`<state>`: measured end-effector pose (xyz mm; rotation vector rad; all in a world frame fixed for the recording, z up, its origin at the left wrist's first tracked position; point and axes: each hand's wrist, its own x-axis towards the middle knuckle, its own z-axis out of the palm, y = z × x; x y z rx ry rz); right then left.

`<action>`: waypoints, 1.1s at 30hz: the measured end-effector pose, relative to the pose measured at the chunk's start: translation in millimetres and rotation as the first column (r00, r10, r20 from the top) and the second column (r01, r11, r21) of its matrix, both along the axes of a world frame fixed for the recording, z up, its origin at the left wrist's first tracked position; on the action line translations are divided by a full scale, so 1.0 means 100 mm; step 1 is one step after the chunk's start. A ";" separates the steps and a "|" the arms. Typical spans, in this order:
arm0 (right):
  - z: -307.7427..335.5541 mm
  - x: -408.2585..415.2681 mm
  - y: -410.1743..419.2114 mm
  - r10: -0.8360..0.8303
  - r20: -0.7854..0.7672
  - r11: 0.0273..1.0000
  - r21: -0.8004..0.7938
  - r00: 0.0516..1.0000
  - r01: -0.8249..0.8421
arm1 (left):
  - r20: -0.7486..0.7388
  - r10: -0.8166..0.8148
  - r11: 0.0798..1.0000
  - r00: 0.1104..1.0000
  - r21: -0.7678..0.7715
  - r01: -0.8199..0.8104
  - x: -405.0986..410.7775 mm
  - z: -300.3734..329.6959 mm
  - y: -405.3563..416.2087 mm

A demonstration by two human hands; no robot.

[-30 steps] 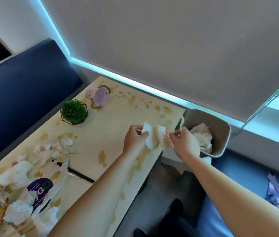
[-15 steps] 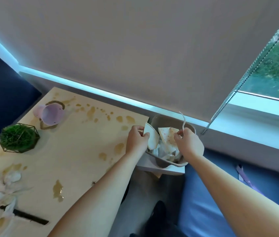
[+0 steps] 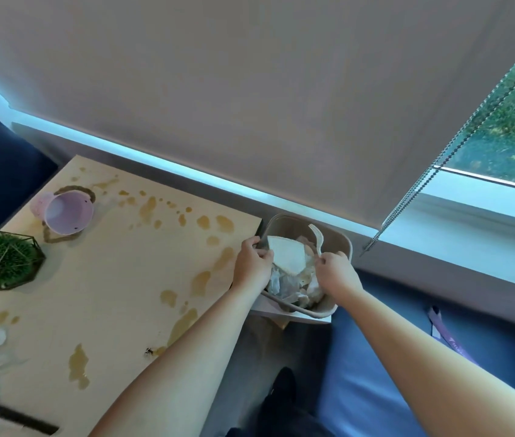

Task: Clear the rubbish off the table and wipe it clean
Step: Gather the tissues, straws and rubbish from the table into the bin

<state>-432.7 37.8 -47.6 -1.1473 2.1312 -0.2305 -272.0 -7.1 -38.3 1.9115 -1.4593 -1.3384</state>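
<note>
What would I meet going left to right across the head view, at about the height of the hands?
Green plant in its wire pot → pink cup lying on its side → left hand → white paper piece → right hand, holding a plastic fork → bead chain.

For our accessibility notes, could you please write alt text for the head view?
Both hands hover over a bin of rubbish: the left hand holds white paper, the right hand a plastic fork. The stained table holds a tipped pink cup.

Drawn blind [image 3: 250, 89] — blue bench [image 3: 376, 357]
</note>
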 end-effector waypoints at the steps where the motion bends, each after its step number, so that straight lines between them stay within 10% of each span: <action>1: 0.00 0.00 -0.02 0.000 0.003 1.000 0.006 1.000 0.000 | 0.007 -0.034 0.999 0.999 0.039 0.034 0.00 0.00 0.00; 15: -0.04 0.36 -0.02 0.189 0.013 0.977 0.101 0.982 -0.189 | 0.093 0.040 0.995 0.995 -0.092 -0.031 0.46 0.16 0.03; 33: 0.77 2.51 0.18 0.515 0.065 0.823 -0.317 0.854 -0.472 | 0.079 0.347 0.925 0.935 -0.195 -0.327 2.49 0.70 0.84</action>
